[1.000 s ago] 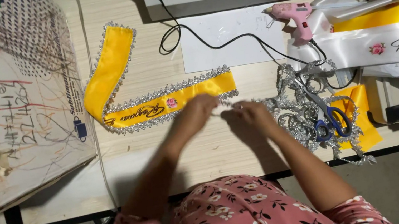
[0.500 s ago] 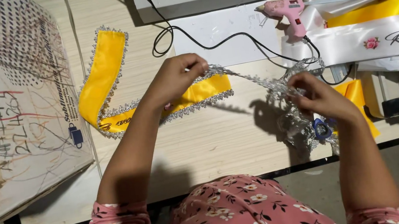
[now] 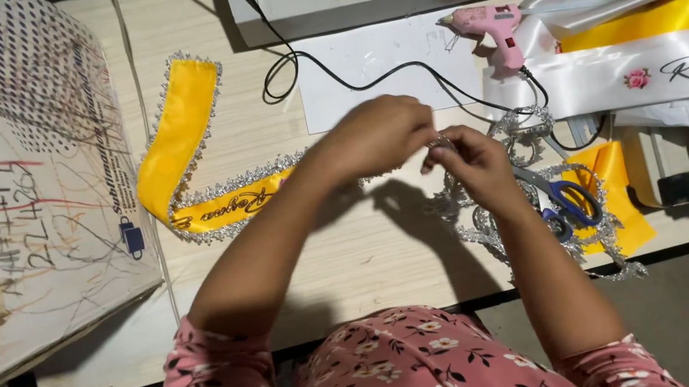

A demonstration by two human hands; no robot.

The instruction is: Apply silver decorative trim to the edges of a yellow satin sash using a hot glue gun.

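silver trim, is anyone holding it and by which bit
Yes. Both hands meet on the silver trim: the left hand and right hand pinch its upper end between fingertips, above the loose pile by the scissors. The exact grip is hidden.

There is one camera only, worn on the person's head. It looks steeply down at the table [image 3: 374,262] from close above. The person's lap is at 6 o'clock, the far edge of the table at 12 o'clock, and both hands are near the centre.
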